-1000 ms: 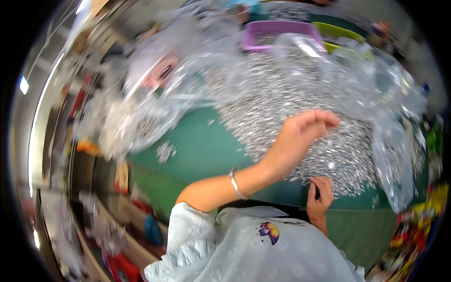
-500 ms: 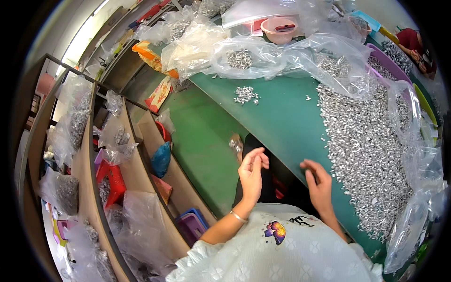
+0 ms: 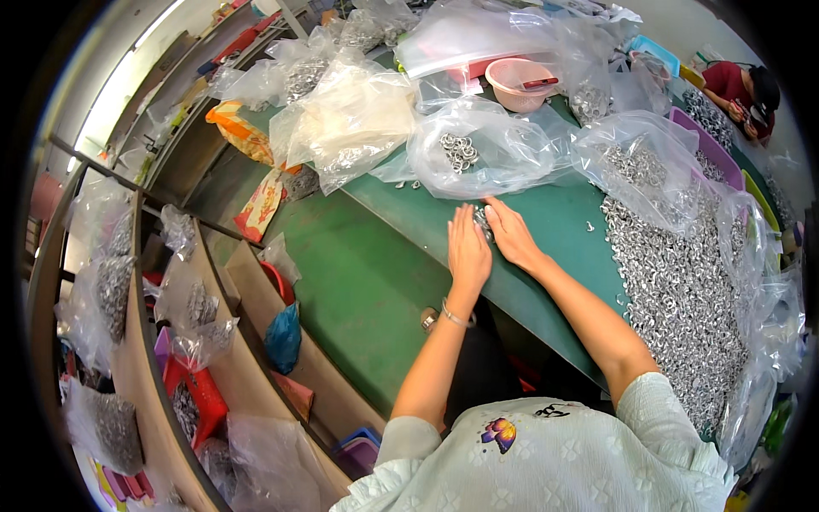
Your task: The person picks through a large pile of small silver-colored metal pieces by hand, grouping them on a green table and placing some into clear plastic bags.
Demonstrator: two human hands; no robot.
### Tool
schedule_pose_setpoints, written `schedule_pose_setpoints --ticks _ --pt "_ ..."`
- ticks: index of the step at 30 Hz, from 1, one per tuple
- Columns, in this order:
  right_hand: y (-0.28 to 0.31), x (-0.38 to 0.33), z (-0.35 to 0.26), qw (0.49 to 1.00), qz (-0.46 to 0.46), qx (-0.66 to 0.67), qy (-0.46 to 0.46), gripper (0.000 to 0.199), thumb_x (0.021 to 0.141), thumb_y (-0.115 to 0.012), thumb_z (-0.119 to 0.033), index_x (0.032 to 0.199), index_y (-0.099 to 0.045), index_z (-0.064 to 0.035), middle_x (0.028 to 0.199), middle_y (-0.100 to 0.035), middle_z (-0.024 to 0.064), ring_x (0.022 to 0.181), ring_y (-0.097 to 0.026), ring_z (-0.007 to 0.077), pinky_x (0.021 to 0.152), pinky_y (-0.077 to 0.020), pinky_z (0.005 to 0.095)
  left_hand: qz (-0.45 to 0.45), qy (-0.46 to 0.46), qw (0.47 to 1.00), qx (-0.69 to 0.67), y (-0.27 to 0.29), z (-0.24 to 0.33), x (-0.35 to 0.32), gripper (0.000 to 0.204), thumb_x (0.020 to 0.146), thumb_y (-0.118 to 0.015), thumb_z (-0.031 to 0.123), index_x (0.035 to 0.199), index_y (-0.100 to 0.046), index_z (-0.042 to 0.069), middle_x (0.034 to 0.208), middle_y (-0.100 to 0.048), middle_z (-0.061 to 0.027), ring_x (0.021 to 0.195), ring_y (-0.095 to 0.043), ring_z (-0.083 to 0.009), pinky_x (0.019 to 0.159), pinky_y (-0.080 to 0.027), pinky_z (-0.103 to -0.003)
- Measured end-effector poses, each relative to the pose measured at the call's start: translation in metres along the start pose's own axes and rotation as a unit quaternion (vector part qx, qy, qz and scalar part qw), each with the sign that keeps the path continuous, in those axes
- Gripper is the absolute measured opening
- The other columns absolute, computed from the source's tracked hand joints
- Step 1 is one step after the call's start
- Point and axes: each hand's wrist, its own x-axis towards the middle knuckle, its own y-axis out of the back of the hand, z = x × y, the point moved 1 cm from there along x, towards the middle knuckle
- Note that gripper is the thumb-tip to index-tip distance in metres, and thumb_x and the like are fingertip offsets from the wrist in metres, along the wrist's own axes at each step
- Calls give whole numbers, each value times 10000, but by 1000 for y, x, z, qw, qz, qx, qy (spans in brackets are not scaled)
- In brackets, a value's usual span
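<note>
On the green tabletop, a small heap of silvery metal pieces lies between my two hands. My left hand stands on its edge at the heap's left side, fingers stretched out and side by side. From the right, my right hand leans against the heap with its fingers extended. Both hands touch the pieces and partly hide them; their exact shape is too small to tell. Just beyond my fingertips sits a clear plastic bag with similar metal rings in it.
A broad spread of metal pieces covers the right side of the green table. A pink basket and more plastic bags stand at the back. Shelves with bags and bins line the left. A person sits far right.
Both hands have moved forward from the table's near edge to the small heap and closed in on it from either side. The view has shifted slightly.
</note>
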Motion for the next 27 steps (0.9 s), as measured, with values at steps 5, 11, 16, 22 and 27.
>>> schedule_pose_setpoints --ticks 5,11,16,22,27 --pt "27 -10 2 983 -16 175 -49 456 1039 -356 -278 1305 -480 71 1269 -596 172 1231 -523 253 1067 -359 342 129 77 960 -237 29 14 -26 394 969 -420 34 1351 -408 -61 1357 -500 -191 1289 -459 -279 1100 -327 -398" --pt "42 -16 -5 999 -16 32 -28 330 985 -412 -91 1265 -544 23 1235 -628 124 1180 -564 233 1037 -392 337 199 164 907 -333 36 16 -71 324 944 -437 -39 1263 -496 -27 1196 -549 -92 1096 -536 -177 965 -419 -292" --pt "36 -7 -10 999 -6 35 -28 324 942 -423 -13 1231 -568 16 1214 -640 125 1164 -582 257 1018 -407 339 195 95 958 -188 38 14 -70 269 950 -449 -25 1211 -506 -6 1137 -542 -67 986 -529 -138 829 -442 -251" --pt "38 -2 -9 998 -40 37 -31 319 924 -463 -12 1221 -575 17 1195 -643 146 1147 -595 275 1009 -421 354 198 339 672 -628 36 -6 -99 166 963 -474 35 1121 -518 12 1005 -526 -46 886 -501 -115 785 -422 -254" --pt "46 -5 -16 987 -39 -126 91 254 880 -567 -42 1116 -659 -52 1180 -608 101 1113 -536 290 973 -408 374 115 248 894 -354 48 3 -97 89 943 -509 1 1021 -551 -2 971 -532 -46 863 -516 -132 770 -458 -298"
